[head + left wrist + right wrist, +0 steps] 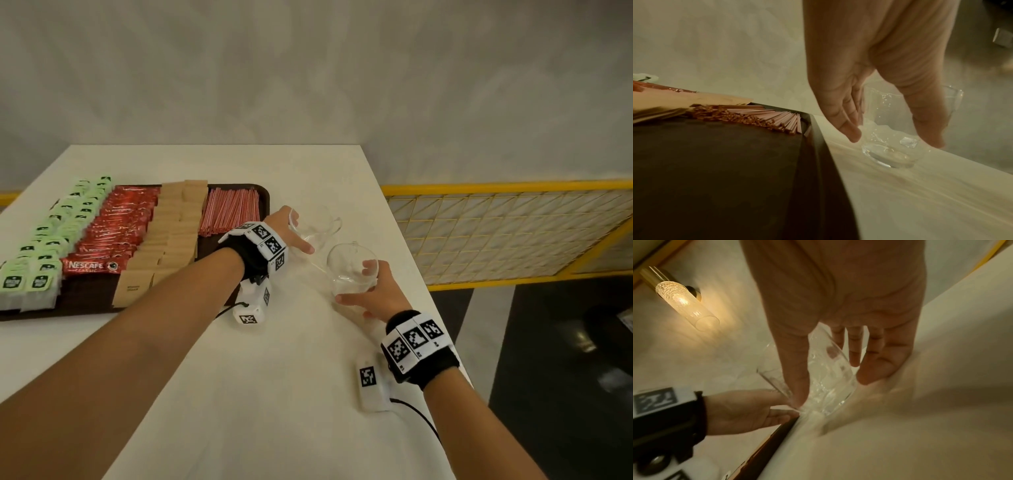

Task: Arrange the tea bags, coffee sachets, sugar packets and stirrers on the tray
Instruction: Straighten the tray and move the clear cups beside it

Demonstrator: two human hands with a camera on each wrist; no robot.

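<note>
1. The white bench carries everything; the dark tray lies at its 10 o'clock side
2. On the tray, four rows run left to right: green tea bags, red coffee sachets, brown sugar packets, pink stirrers; the arranging looks finished
3. At 3 o'clock of the tray, on the bench, stand two glass cups
4. The left hand has fingers and thumb curled round the far cup
5. The right hand grips the near cup
6. Next, I judge, both cups need steady, separate handling, since glass knocks easily
</note>
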